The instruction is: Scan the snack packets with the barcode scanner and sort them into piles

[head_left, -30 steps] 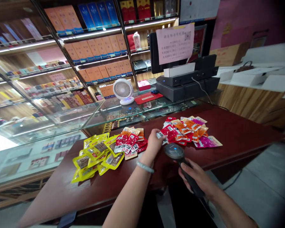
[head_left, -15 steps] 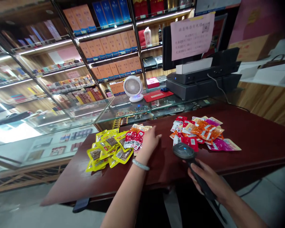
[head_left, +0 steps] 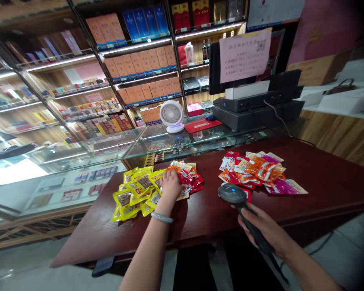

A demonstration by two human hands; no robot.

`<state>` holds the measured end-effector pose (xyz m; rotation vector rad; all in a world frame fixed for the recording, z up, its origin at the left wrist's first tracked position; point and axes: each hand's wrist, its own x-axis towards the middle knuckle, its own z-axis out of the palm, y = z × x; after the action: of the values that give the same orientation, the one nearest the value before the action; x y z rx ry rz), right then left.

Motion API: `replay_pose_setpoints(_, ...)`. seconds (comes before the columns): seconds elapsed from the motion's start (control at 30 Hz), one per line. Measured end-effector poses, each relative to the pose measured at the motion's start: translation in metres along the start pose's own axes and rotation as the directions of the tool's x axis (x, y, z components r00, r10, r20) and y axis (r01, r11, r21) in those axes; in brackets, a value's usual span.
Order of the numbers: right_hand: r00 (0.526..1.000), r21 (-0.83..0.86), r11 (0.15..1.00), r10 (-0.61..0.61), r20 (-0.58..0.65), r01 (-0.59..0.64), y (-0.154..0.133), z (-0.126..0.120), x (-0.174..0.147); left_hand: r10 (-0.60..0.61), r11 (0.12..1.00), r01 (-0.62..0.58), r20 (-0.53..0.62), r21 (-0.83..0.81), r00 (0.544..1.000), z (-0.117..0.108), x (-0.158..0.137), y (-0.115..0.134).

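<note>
My left hand (head_left: pixel 171 186), a pale bangle at its wrist, reaches over the table with fingers bent down and a little apart. It rests between a pile of yellow snack packets (head_left: pixel 141 182) and a smaller heap of red snack packets (head_left: pixel 195 182), touching their edges. Its fingertips are partly hidden, and I see no packet gripped in it. My right hand (head_left: pixel 257 226) is wrapped around the handle of a black barcode scanner (head_left: pixel 232 193). The scanner's head points away from me, close to a mixed pile of orange, red and purple snack packets (head_left: pixel 257 167).
The dark red table (head_left: pixel 206 218) meets a glass display counter (head_left: pixel 136 149). On the counter stand a white fan (head_left: pixel 172 113), a red mat (head_left: pixel 202 124) and a dark till with a monitor (head_left: pixel 214 68). Shelves of boxed goods (head_left: pixel 148 60) rise behind. The scanner's cable hangs at lower right.
My left hand has moved left, from the right side of the red packets to their left side, uncovering the red heap. My right hand holds the scanner almost in the same place.
</note>
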<state>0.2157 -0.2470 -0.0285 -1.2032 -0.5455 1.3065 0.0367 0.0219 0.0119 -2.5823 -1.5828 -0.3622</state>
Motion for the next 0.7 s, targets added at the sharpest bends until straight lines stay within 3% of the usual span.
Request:
replay_pose_setpoints(0.1,1.000,-0.018,1.000,-0.010,0.026,0.011,-0.001,0.008,0.002,0.092,0.996,-0.093,-0.107,-0.006,0.990,-0.003,-0.004,0.005)
replay_pose_setpoints(0.2,0.997,-0.030,0.999,-0.040,0.074,0.042,0.001,0.013,0.005,0.099,0.994,-0.106,-0.138,-0.042,0.986,-0.002,-0.003,0.006)
replay_pose_setpoints(0.43,0.991,-0.040,0.997,-0.068,0.114,0.073,0.002,0.015,0.003,0.013,0.955,0.025,0.127,-0.294,0.992,-0.004,0.011,-0.003)
replay_pose_setpoints(0.6,0.988,0.007,0.996,-0.088,0.127,0.088,0.002,0.016,0.005,0.060,0.855,-0.057,-0.010,-0.516,0.998,-0.003,0.004,0.018)
replay_pose_setpoints(0.7,0.983,0.024,0.992,-0.122,0.140,0.120,-0.001,0.017,0.008,0.143,0.763,-0.128,-0.028,-0.633,0.989,0.002,-0.001,0.038)
